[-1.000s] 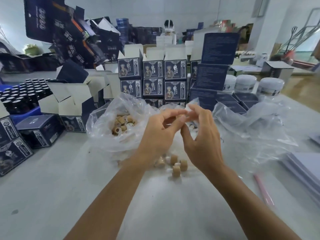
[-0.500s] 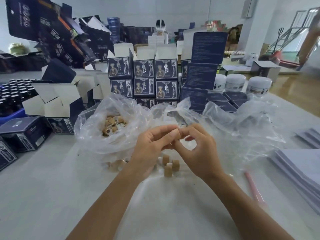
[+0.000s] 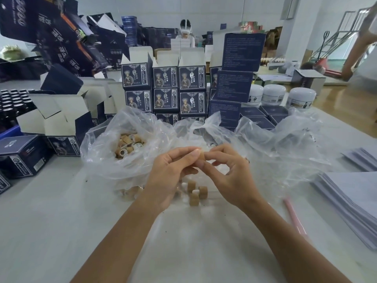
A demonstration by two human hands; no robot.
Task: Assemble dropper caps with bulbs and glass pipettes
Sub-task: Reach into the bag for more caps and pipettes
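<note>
A small tan cylindrical dropper cap is pinched between the left hand and right hand above the white desk, mid-width, where it could be fumbled onto the finished caps below.

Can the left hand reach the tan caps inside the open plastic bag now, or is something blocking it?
Probably yes, but not at once. The plastic bag lies open at the top, with the tan caps exposed, close to the left hand. However, its fingers now pinch a cap together with the right hand.
</note>
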